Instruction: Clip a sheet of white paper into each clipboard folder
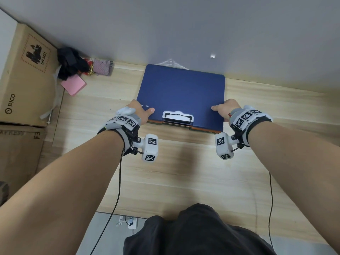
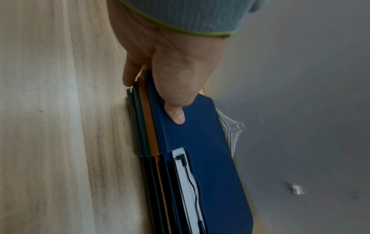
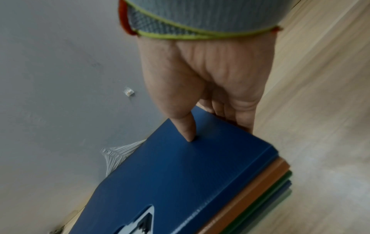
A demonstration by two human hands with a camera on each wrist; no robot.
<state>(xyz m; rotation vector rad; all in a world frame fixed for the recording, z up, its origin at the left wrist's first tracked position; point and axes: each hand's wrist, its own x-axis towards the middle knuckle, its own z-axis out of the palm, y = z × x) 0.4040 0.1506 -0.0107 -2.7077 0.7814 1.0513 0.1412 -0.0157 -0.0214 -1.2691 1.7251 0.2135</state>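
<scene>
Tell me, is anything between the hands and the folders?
No. Both hands already hold the folder stack: the left hand at its left near corner, the right hand at its right near corner, thumbs on the blue cover.

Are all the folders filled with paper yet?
Can't tell: they're closed. White shows through the blue folder's clip window. The left hand and right hand grip the whole stack, with orange and green folders beneath it.

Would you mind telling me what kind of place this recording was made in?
Probably an office or storeroom corner used as a makeshift workstation: a light wood-grain table stands against a plain grey wall, shipping cartons are stacked alongside, and a power strip lies on the floor.
</scene>
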